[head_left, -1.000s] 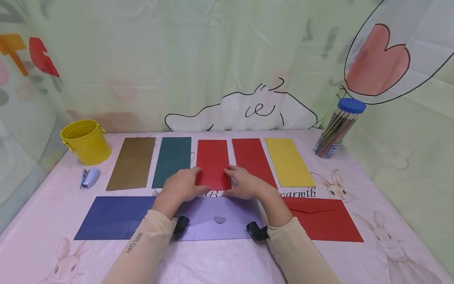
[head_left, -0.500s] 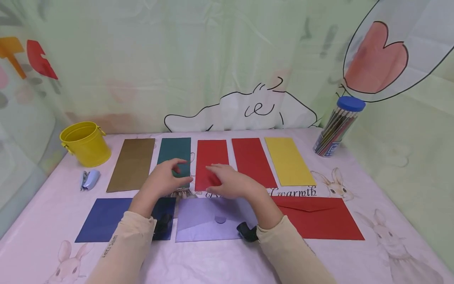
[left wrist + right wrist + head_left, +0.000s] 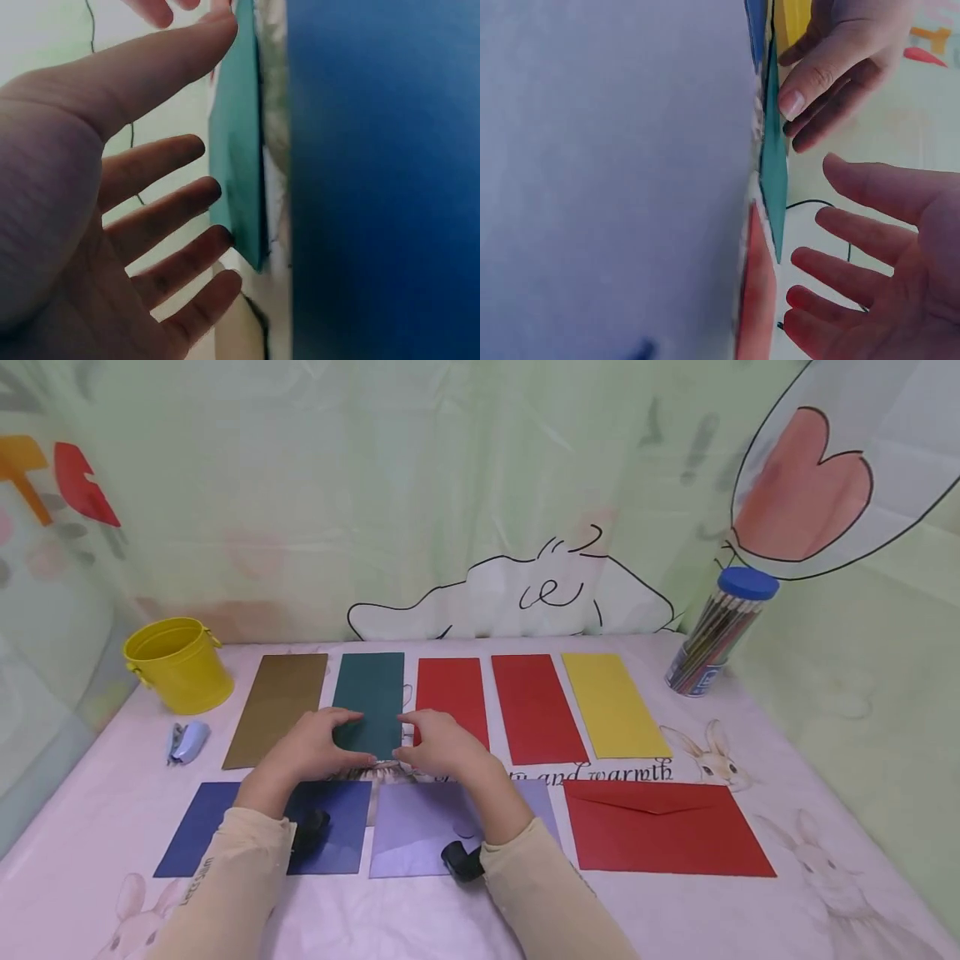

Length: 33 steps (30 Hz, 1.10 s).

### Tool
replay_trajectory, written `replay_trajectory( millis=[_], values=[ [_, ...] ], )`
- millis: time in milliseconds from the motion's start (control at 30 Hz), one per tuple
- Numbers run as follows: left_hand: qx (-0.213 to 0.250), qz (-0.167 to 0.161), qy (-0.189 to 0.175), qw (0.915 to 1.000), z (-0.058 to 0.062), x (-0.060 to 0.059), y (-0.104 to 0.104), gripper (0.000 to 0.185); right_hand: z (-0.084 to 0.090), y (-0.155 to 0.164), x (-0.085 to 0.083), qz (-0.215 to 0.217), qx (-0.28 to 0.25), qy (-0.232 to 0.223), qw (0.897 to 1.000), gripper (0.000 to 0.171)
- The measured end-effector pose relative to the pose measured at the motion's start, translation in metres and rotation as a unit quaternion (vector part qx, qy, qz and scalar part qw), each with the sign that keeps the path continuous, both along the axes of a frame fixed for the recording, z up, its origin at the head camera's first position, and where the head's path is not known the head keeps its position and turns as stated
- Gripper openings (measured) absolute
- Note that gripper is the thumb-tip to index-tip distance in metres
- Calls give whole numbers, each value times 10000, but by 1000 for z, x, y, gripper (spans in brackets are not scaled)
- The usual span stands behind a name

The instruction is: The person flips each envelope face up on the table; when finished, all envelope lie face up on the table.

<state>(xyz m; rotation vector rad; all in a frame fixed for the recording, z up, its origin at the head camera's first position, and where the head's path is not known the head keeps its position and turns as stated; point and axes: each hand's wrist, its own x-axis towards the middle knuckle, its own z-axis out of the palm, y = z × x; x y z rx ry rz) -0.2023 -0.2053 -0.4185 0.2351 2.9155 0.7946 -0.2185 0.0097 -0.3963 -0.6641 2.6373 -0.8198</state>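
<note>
A dark green paper rectangle (image 3: 371,685) lies flat in the back row, between a brown one (image 3: 277,706) and a red one (image 3: 448,685). My left hand (image 3: 307,745) is at its left edge with the fingers spread. On the opposite side my right hand (image 3: 446,743) is at its right edge, thumb near the lower corner. In the left wrist view the fingertips are close to the green sheet (image 3: 238,150); whether they touch cannot be told. Both hands hold nothing. Below them lie a blue rectangle (image 3: 337,831) and a lilac envelope (image 3: 408,835), partly covered by my forearms.
On the right lie another red rectangle (image 3: 536,706), a yellow one (image 3: 615,702) and a red envelope (image 3: 667,839). A yellow bucket (image 3: 180,668) and a small lilac stapler (image 3: 187,742) stand at left. A pencil jar (image 3: 716,635) stands back right.
Both hands have moved left, from the middle red rectangle to the green one. The paper pieces lie where they were.
</note>
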Motion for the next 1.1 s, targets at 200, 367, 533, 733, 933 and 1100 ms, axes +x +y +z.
replay_trajectory(
  millis=[200, 367, 533, 733, 933, 1100],
  values=[
    [-445, -119, 69, 9989, -4, -1, 4, 70, -8, 2, -1, 235, 381, 14, 9990, 49],
    [-683, -142, 1, 9976, -1, 0, 5, 66, -9, 4, -1, 381, 560, 57, 9977, 45],
    [-884, -365, 241, 9951, 0, 0, 3, 53, -9, 4, -1, 375, 550, 41, 9978, 49],
    [-590, -453, 1037, 9918, 1, 0, 4, 28, -9, 3, -3, 127, 244, 4, 9996, 58],
    [-442, 62, 2001, 9788, 14, 5, 7, 45, -8, 3, -2, 187, 310, 4, 9993, 60],
    [-12, 827, 2927, 9526, 25, 10, 9, 66, -8, 1, -2, 227, 315, 38, 9992, 60]
  ],
)
